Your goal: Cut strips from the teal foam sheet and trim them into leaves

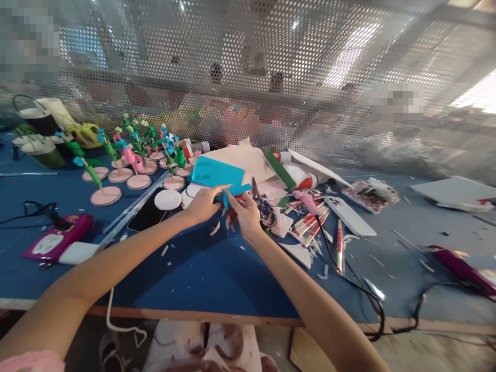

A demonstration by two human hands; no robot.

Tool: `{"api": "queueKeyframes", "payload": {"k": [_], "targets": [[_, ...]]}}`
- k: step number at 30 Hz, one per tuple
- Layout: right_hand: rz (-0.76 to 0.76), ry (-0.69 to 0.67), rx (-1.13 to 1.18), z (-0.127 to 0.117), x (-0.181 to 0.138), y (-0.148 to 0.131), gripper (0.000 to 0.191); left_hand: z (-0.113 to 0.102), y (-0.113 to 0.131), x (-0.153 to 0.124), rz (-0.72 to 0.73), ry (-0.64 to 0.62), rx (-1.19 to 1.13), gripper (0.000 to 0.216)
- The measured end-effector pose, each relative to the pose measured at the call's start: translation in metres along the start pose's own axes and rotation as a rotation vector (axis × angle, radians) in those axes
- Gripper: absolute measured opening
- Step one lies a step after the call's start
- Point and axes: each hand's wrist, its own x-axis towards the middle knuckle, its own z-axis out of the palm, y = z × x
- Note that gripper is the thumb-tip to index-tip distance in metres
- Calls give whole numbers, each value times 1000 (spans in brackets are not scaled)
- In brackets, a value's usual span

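- While both hands meet above the near middle of the bench, the blue paper strip (pixel 243 190) sits between them, in front of the larger blue sheet (pixel 217 171).
- Left hand (pixel 202 205): fingertips pinched at the left end of the strip. Right hand (pixel 246 212): thumb and fingers closed on the strip; narrow grip.
- Containers, far left: a dark green tub (pixel 43 154) has whitish material at its mouth; contents cannot be made out. Beside it stands a yellow-green openwork basket (pixel 86 135); its inside is not visible to me.
- Container, right: a floral-patterned tray (pixel 370 196) carries dark green and white scraps.
- Surface: blue bench top (pixel 217 274), littered with paper trimmings around the hands and to their right.
- Left of the hands: pink discs (pixel 105 196) bear upright green paper stems; a white disc (pixel 167 199) overlaps a black phone (pixel 146 217); a magenta power strip (pixel 58 237) lies near the left end.
- Right of the hands: scissors (pixel 266 212), a pink glue gun (pixel 308 202) and a white phone (pixel 351 215).
- Room: a perforated metal panel (pixel 232 57) rises along the rear of the bench; shapes beyond it are blurred.
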Motion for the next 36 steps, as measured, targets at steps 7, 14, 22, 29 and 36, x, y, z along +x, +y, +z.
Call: {"api": "queueKeyframes", "payload": {"k": [7,14,22,29,36], "targets": [[3,-21,8,-1,1,-2,41,-1,-14,13,15,-154,-291,30],[-54,-26,-20,-7,5,-1,35,-22,-14,17,-105,-363,-534,40],[-160,-30,-170,-17,13,-3,32,-18,-18,18,-477,-242,-786,33],[-496,115,-534,-18,8,-4,17,0,-23,16,-372,36,-772,25],[-668,244,-593,-17,6,-4,11,1,-21,13,-211,236,-842,41]]}}
